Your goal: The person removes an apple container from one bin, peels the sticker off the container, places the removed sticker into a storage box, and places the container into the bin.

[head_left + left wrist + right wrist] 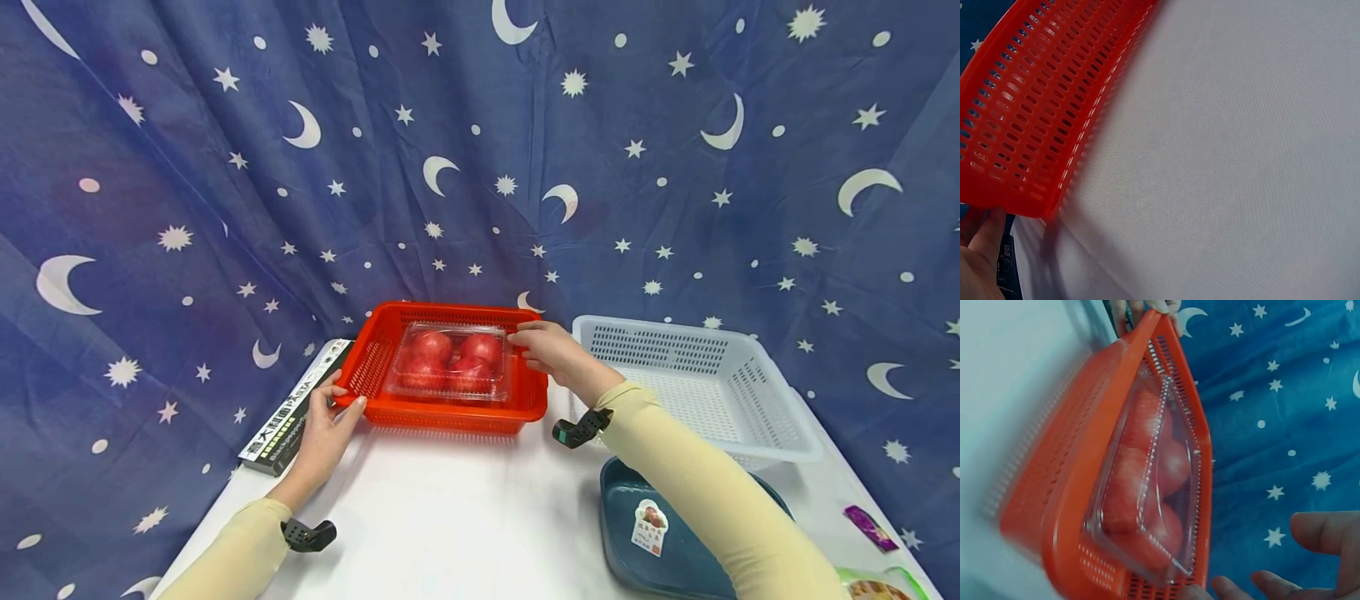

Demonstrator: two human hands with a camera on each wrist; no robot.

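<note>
A red plastic basket (442, 418) with slotted walls stands toward the back of the white table. Inside it lies a clear plastic box (405, 385) of several red, apple-like fruits (471, 375). My left hand (324, 437) pinches the basket's rim at the left front corner, also partly visible in the left wrist view. Over the basket's right rim is my right hand (555, 354), its fingers reaching toward the box. In the right wrist view its thumb (1316, 530) stands apart from the other fingers, near the basket's end; whether they touch the basket cannot be told.
A black and white pasta box (288, 417) lies left of the basket. Right of it stands a white slotted basket (712, 392), with a dark teal bin (622, 533) in front. A purple packet (870, 528) and a green-edged bag (877, 587) lie far right. A starry curtain (480, 167) hangs behind.
</note>
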